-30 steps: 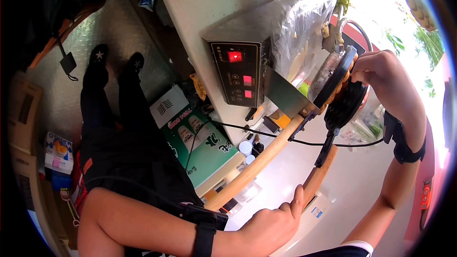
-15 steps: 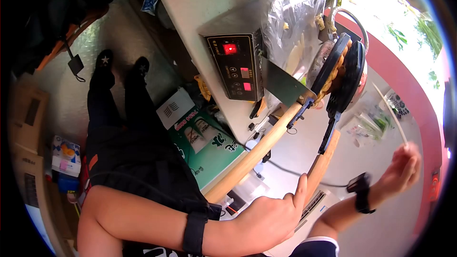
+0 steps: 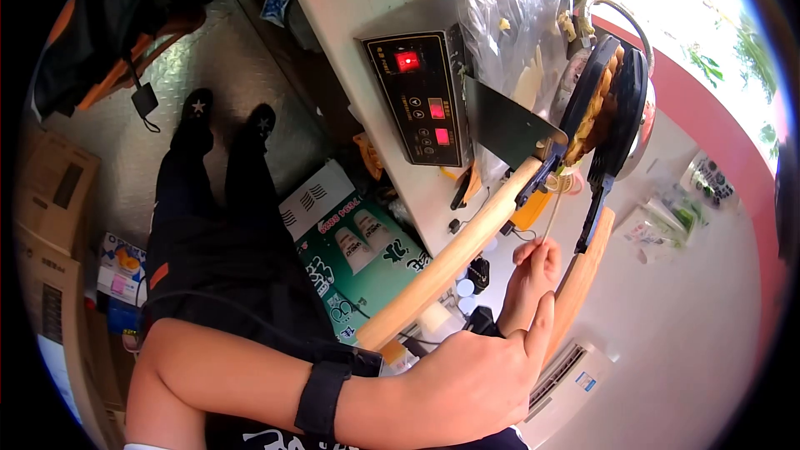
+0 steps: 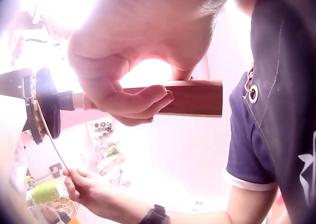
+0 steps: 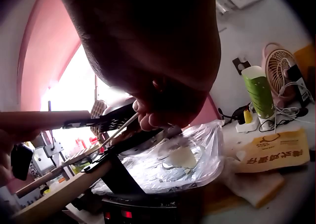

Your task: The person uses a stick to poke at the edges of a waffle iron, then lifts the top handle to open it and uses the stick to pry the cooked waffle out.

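Observation:
A black waffle iron [image 3: 627, 121] with bubble-shaped moulds stands with its two halves slightly apart, a golden-brown waffle [image 3: 593, 117] against one half. My left hand [image 3: 475, 379] grips the wooden handle [image 3: 587, 271] of one half, index finger laid along it; the left wrist view shows its fingers curled round that handle [image 4: 197, 98]. My right hand [image 3: 533, 271] pinches a thin wooden stick [image 3: 552, 215] between thumb and fingers. In the left wrist view the stick [image 4: 52, 135] reaches up to the gap between the halves. The right wrist view shows my right hand [image 5: 158, 86] dark, beside the iron.
A second wooden handle [image 3: 450, 254] extends from the other half. Beside the iron are a control box [image 3: 417, 104] with red lights, a metal plate [image 3: 510, 121] and clear plastic wrap [image 3: 517, 25]. A paper bag [image 5: 274, 150], a green cup [image 5: 257, 91] and a small fan [image 5: 281, 68] stand nearby.
My right hand has left the iron's far edge, swung out to the side with the stick, and come in beside the handles, stick toward the waffle. My left hand keeps its grip.

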Motion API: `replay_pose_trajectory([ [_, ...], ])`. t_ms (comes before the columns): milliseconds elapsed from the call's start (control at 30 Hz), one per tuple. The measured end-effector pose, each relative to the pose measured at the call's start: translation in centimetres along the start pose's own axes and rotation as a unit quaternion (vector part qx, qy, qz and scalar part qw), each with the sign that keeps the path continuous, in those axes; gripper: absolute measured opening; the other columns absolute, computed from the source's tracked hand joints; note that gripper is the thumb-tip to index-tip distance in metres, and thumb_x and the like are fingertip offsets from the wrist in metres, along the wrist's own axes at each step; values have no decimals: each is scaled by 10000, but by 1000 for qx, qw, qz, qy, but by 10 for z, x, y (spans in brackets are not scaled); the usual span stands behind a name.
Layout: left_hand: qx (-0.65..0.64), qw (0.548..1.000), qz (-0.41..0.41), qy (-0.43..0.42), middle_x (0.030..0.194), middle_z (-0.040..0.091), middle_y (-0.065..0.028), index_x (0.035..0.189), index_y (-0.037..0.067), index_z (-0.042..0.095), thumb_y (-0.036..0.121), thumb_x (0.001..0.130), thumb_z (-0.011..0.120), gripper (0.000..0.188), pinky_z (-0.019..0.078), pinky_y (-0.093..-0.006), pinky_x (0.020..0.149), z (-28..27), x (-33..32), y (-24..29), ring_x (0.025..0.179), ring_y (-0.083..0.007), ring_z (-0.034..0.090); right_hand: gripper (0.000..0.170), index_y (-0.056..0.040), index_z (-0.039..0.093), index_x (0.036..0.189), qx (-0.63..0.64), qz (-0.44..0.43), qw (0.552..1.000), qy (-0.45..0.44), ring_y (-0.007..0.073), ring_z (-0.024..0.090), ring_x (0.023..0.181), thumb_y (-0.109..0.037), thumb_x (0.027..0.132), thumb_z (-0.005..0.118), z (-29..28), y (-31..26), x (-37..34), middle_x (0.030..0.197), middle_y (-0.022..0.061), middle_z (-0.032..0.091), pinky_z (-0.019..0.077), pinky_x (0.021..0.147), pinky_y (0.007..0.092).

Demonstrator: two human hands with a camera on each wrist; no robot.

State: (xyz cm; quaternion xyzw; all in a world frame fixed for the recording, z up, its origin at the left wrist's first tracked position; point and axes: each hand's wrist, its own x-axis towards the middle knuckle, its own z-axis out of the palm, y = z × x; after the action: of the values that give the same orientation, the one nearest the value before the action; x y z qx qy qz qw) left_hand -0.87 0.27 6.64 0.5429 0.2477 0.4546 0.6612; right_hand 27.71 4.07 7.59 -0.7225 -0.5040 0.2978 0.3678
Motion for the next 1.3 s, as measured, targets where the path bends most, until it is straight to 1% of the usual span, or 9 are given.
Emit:
replay_pose_trajectory([
  [33, -62, 995, -23, -77, 614, 590, -120, 1394, -224, 303, 261, 894, 626, 767, 479, -307, 428, -7, 1, 1, 467, -212, 592, 133, -75, 550, 1034, -20, -25, 999, -14, 83, 437, 615, -195, 1062, 500, 4, 5, 5, 790, 0, 531, 370, 576, 227],
  [133, -80, 997, 5, -19, 568, 577, -123, 1391, -240, 294, 267, 877, 629, 796, 472, -310, 422, 5, -4, -4, 431, -218, 576, 138, -79, 540, 1018, -51, -71, 996, -26, 77, 426, 603, -203, 1063, 500, 20, 20, 23, 777, -8, 521, 359, 570, 226],
  [333, -36, 997, -13, 66, 655, 630, -158, 1325, -209, 427, 200, 785, 633, 708, 510, -369, 497, 8, -8, 3, 547, -283, 644, 252, -44, 564, 925, -242, -234, 930, 147, 30, 360, 582, -258, 1054, 533, 38, 29, 55, 636, -40, 426, 250, 526, 211],
  [433, -72, 994, -43, -64, 728, 643, -195, 1320, -210, 434, 204, 790, 630, 701, 510, -369, 499, -1, -5, 4, 562, -279, 648, 243, -15, 626, 960, -240, -207, 941, 116, 27, 355, 596, -234, 1042, 558, 31, 26, 71, 660, -40, 473, 249, 535, 211],
  [567, -49, 997, -26, -47, 809, 657, -223, 1322, -210, 434, 210, 788, 632, 707, 511, -359, 497, 2, -4, 1, 546, -272, 641, 232, 0, 666, 1030, -254, -202, 943, 69, 23, 354, 599, -216, 1029, 581, 18, 24, 83, 708, -38, 523, 241, 526, 222],
  [800, -56, 996, -19, -64, 589, 588, -130, 1391, -215, 333, 215, 845, 628, 755, 473, -310, 432, 7, -5, -11, 449, -217, 586, 222, 12, 644, 1048, -343, -154, 927, 1, 27, 445, 713, -196, 1034, 569, -22, 24, 95, 841, -28, 611, 324, 635, 182],
  [900, -33, 999, -19, -27, 738, 628, -177, 1373, -181, 400, 212, 814, 634, 722, 491, -319, 467, -1, -9, -2, 497, -232, 614, 240, 28, 643, 1024, -383, -293, 868, 119, 46, 489, 688, -182, 1053, 531, 2, 28, 79, 845, 7, 646, 372, 603, 209],
  [1033, 48, 997, 9, 65, 861, 648, -207, 1310, -214, 444, 192, 787, 621, 686, 498, -324, 482, 0, -13, -2, 539, -228, 637, 250, 39, 657, 1057, -387, -365, 840, 110, 48, 480, 642, -190, 1040, 559, 15, 36, 86, 787, 18, 647, 367, 556, 222],
  [1300, 1, 999, 13, 34, 807, 646, -184, 1293, -227, 451, 179, 760, 631, 694, 503, -311, 504, -2, -11, 1, 565, -216, 639, 213, 26, 672, 1040, -412, -284, 864, 44, 31, 426, 629, -163, 1026, 575, 14, 12, 82, 776, -12, 620, 324, 540, 215],
])
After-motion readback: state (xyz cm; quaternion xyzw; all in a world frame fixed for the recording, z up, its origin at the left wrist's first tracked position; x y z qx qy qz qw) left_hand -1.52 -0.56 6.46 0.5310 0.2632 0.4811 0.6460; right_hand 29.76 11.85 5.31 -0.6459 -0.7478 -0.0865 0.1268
